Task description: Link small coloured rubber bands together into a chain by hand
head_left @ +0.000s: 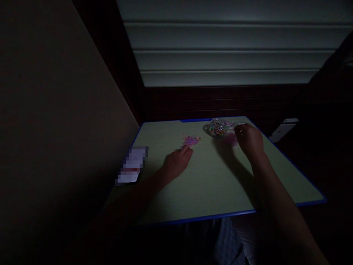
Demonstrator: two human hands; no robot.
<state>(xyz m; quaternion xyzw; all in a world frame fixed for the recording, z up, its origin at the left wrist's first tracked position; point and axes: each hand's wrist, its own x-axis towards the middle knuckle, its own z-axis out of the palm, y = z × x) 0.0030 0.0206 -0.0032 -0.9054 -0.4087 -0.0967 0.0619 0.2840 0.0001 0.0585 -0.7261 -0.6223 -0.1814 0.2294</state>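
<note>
My left hand (177, 162) rests on the pale green table (209, 184), fingers curled, its fingertips touching a small pink cluster of rubber bands (190, 140). My right hand (249, 141) hovers beside a clear container (217, 127) filled with several coloured rubber bands at the table's far side. Its fingers are pinched on a thin pale stick or hook (239, 127) that points at the container. A faint pink patch (231, 139) lies on the table just left of that hand. The room is dim and fine detail is hard to make out.
A blurred white card or packet (132, 164) lies at the table's left edge. A wall runs along the left, a shuttered window stands behind, and a white object (282, 129) sits beyond the table's right edge. The table has a blue rim.
</note>
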